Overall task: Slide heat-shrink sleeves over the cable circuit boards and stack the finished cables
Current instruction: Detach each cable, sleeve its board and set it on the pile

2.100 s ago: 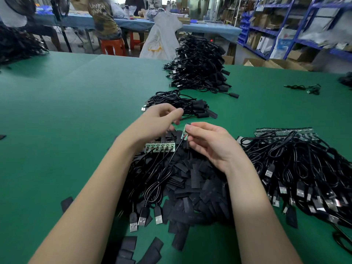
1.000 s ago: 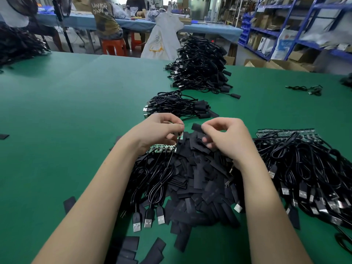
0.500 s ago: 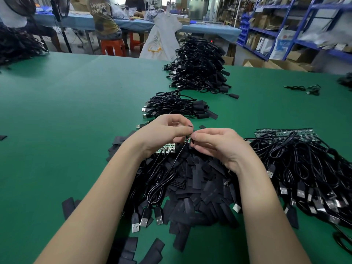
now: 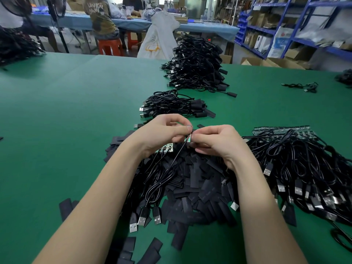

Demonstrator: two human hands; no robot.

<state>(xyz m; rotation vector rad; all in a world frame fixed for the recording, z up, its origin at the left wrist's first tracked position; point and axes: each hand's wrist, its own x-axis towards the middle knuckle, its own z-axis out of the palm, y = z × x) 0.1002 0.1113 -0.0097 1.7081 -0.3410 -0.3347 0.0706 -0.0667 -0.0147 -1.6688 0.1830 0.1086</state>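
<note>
Two bare hands are meeting above a big heap of black sleeves (image 4: 192, 180) on the green counter (image 4: 62, 115). The left hand (image 4: 163, 133) is curling its fingers, and its grip is pinching the top of a small green circuit board (image 4: 188, 137). The right hand (image 4: 219, 142) is curling too, and its grip is pinching the same board from the other side. It is too small to tell if a sleeve is on the board. A thin black cable (image 4: 171, 164) is hanging down from the board to the heap.

Just under the left hand, a strip of green boards (image 4: 165, 149) is lying on the heap, with its cables running toward the person and ending in silver plugs (image 4: 144, 219).

To the right, a big tangle of cables (image 4: 308, 168) is resting on the counter, with another strip of boards (image 4: 282, 130) at its far edge.

Past the hands, a small stack of finished cables (image 4: 175, 107) is lying on the counter. Farther back, a much taller pile (image 4: 198, 63) is sitting near the counter's edge.

Some loose sleeves (image 4: 65, 207) are lying apart from the heap, near the left arm.
</note>
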